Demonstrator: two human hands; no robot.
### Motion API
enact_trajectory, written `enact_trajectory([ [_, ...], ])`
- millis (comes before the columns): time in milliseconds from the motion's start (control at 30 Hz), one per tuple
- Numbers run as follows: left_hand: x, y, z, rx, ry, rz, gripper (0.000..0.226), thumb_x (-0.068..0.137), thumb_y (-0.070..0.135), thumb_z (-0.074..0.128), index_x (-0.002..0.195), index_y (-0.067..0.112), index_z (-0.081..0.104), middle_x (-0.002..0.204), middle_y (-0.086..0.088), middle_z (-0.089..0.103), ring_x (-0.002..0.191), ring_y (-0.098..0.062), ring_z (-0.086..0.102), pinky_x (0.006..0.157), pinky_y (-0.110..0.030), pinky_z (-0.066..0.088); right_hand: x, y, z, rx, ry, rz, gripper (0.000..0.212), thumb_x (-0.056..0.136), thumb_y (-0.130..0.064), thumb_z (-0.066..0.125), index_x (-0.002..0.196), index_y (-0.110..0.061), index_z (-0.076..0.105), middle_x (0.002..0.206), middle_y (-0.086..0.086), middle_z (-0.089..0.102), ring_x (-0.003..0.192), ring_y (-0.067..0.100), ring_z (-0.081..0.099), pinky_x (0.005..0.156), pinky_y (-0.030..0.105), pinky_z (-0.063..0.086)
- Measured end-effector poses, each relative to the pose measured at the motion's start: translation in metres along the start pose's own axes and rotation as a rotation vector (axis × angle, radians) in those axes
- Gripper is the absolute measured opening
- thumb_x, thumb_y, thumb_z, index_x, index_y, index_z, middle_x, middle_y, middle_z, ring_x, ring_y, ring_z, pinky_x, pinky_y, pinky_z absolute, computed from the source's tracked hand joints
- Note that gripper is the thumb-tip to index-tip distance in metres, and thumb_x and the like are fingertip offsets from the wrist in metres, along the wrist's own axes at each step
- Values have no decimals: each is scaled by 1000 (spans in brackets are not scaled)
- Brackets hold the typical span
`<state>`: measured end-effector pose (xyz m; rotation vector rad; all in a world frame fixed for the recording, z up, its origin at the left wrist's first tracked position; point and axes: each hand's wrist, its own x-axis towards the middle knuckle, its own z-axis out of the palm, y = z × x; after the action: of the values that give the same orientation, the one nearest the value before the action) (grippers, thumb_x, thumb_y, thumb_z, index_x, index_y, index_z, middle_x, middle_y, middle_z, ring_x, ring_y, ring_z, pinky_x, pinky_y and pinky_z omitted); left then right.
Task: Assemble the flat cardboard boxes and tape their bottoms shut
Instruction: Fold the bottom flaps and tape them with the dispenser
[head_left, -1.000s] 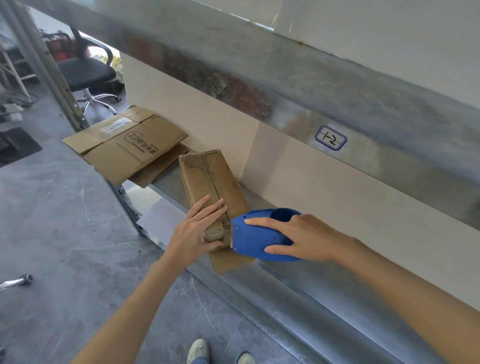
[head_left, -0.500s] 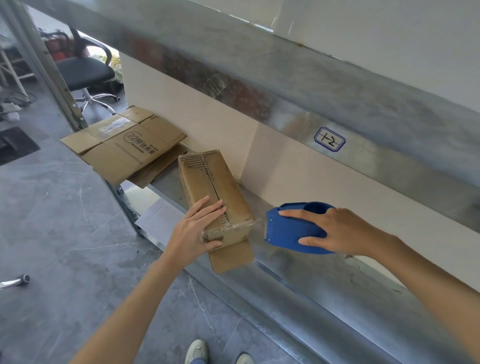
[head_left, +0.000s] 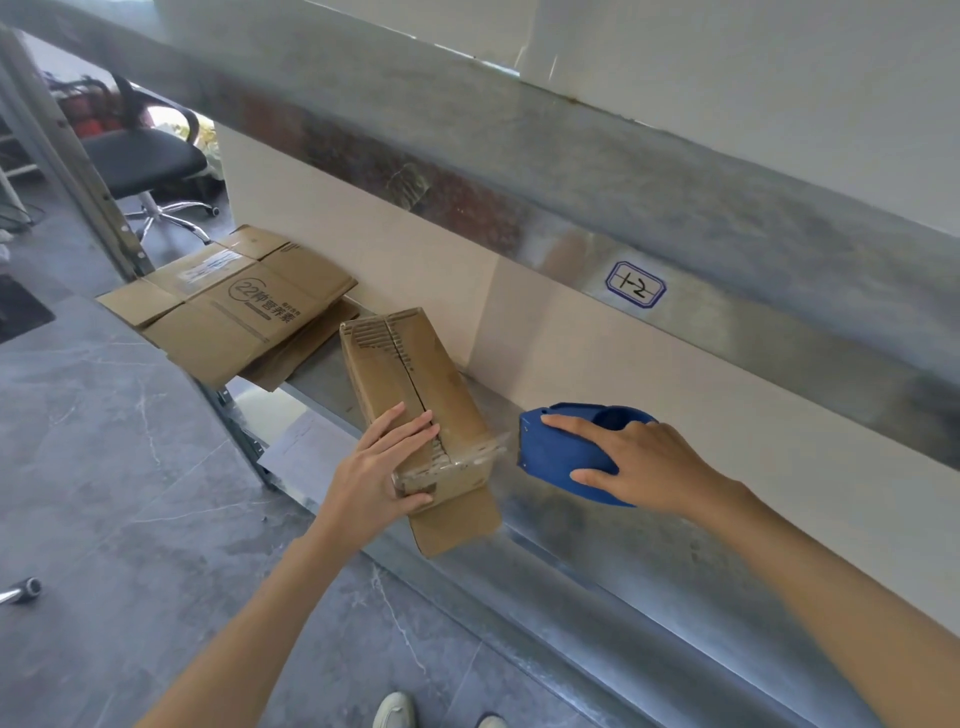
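A small brown cardboard box (head_left: 410, 374) lies bottom up on the metal shelf (head_left: 597, 535), its flaps closed along a centre seam. Clear tape wraps the near end of the seam, and a loose tail sticks out to the right. My left hand (head_left: 382, 470) holds that near end, fingers flat on top and thumb on the end face. My right hand (head_left: 631, 457) grips a blue tape dispenser (head_left: 566, 452) just right of the box, its cutting edge close to the tape tail. One open flap hangs over the shelf's front edge.
Flattened cardboard boxes (head_left: 234, 306) are stacked at the shelf's left end. An upper metal shelf beam (head_left: 571, 171) with a label (head_left: 635, 283) runs overhead. A black office chair (head_left: 150, 161) stands far left. A metal tool (head_left: 21, 590) lies on the grey floor. My shoes show below.
My right hand pulled the dispenser away from the box's near end to the right, leaving tape over that end. My left hand stayed on the box.
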<state>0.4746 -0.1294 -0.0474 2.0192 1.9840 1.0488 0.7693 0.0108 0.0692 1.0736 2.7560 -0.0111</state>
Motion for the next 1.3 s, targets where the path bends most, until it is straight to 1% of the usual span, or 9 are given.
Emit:
enact_trajectory([
  [200,1,1,-1,4,5,7,88,64,37,92,142,29,51,148,19,43,147,-10,25,111,-34,32,10,-17,3,-111,20,28,69,98,-53,41,152,-51,-1,60,-11,40,52,5,36,48,26,26],
  [333,0,0,0,-6,5,11,88,63,36,92,141,28,53,148,19,44,147,-10,25,112,-32,32,17,-30,5,-168,19,21,68,99,-54,38,153,-49,-3,63,-6,43,58,14,46,49,28,27],
  [533,-1,2,0,-45,11,-9,87,62,29,93,140,24,55,148,16,47,147,-12,26,115,-34,34,19,-44,10,-230,30,-3,67,101,-53,34,155,-44,-5,57,-5,37,50,13,38,49,29,28],
  [633,-1,3,1,-52,14,-17,86,62,28,93,140,25,55,148,16,47,147,-12,26,114,-33,33,19,-48,16,-255,48,-18,67,103,-50,31,154,-41,-10,56,-5,39,47,12,34,45,28,21],
  [800,1,2,1,-46,23,-26,85,62,29,93,138,25,56,146,16,48,145,-13,28,112,-33,35,23,-52,27,-273,57,-24,66,104,-47,31,156,-35,-8,58,-1,45,50,16,42,44,28,23],
  [933,-2,2,1,-66,18,-11,85,61,29,94,138,25,57,146,16,48,146,-12,28,113,-30,33,47,-62,37,-183,36,34,66,104,-48,34,157,-35,-3,55,-3,38,45,13,33,43,30,20],
  [1033,3,4,-3,-59,11,-30,83,63,29,92,138,25,56,146,17,47,146,-11,26,113,-28,32,52,-55,43,-43,62,104,66,101,-53,41,156,-42,8,55,-5,43,46,12,38,45,29,27],
  [1200,0,9,-3,-109,20,-57,82,62,25,93,137,20,58,146,9,51,147,-20,29,115,-44,36,45,-36,68,235,172,244,66,95,-55,52,152,-49,18,53,-8,44,46,7,40,46,26,30],
  [1300,0,10,-2,-116,32,-64,82,62,24,94,135,19,59,145,8,52,147,-20,29,116,-43,35,41,-30,91,369,208,323,66,94,-51,57,152,-44,25,58,-5,53,51,9,46,49,26,36],
])
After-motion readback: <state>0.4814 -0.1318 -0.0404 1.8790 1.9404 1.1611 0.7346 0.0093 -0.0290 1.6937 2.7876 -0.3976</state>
